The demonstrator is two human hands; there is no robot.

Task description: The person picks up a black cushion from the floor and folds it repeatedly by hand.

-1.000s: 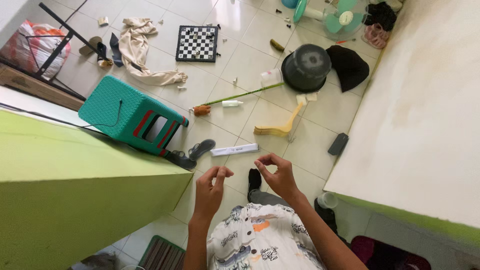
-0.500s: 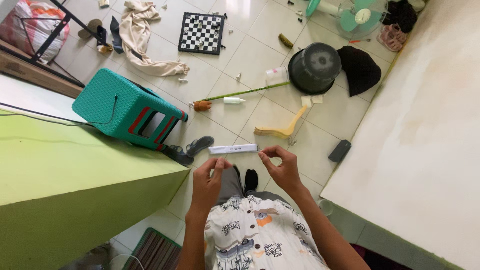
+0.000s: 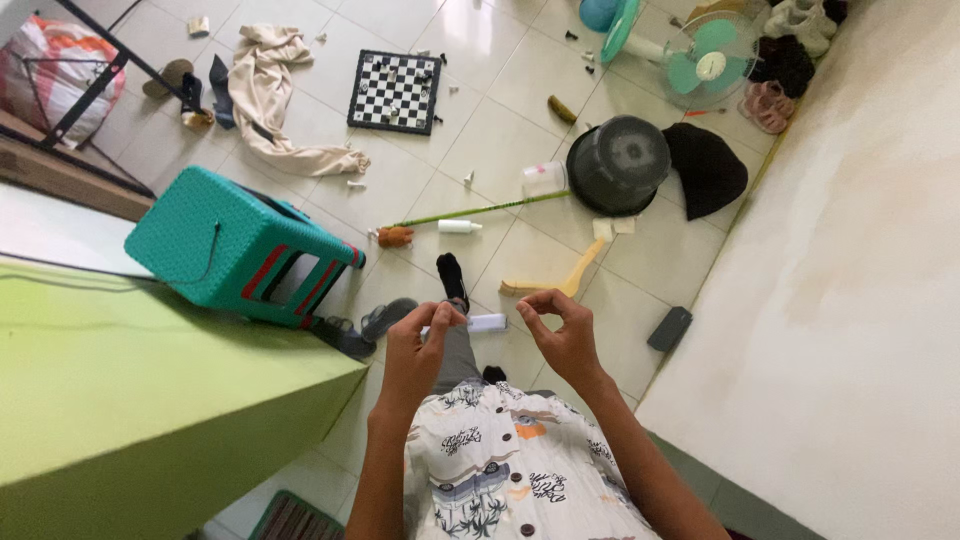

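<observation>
Betw. both hands [image 3: 490, 345], white strip [image 3: 487, 323], on floor

Long white flat box [image 3: 487, 322] with small label, on floor tile just beyond hands, partly hidden by them. Small white bottle [image 3: 459, 227] lying on side near thin green stick. Red-and-white patterned sack [image 3: 40, 75], top left, behind black frame. No screens or signs visible.
</observation>
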